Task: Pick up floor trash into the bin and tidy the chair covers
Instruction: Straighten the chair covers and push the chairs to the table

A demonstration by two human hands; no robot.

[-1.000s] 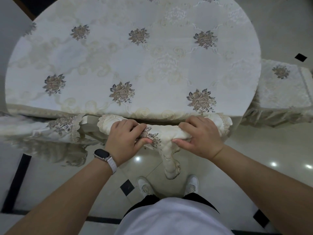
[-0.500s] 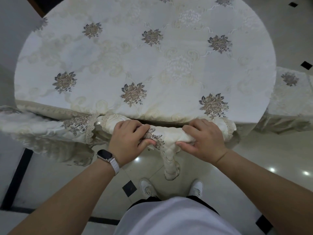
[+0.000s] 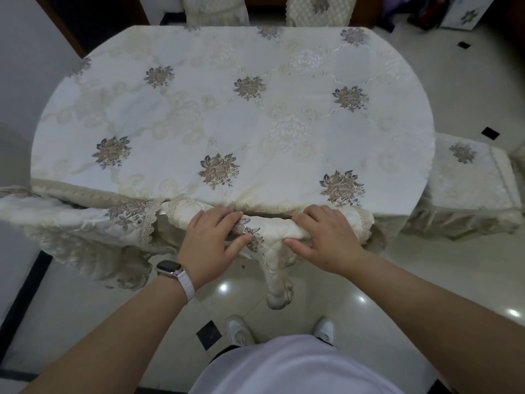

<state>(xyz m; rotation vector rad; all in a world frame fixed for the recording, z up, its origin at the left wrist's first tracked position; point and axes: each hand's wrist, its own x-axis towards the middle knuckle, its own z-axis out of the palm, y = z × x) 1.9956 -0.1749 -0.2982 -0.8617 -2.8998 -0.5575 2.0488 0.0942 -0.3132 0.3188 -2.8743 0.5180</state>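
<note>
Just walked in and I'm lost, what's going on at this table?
A person stands behind a chair tucked against the cloth-covered table, tidying its cover. The left hand and right hand both grip the cream chair cover, which is bunched over the top of the backrest, thumbs underneath. The neighbouring chair's cover on the left looks rumpled.

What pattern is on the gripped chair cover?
Cream quilted chair cover with brownish embroidered flowers; head view.

You are looking down on a cream tablecloth (image 3: 176, 115) (brown flower clusters (image 3: 218, 172) embroidered across it) lying smooth in an oval, and your white shoes (image 3: 240, 332) are standing on glossy floor tiles (image 3: 426, 280).
</note>
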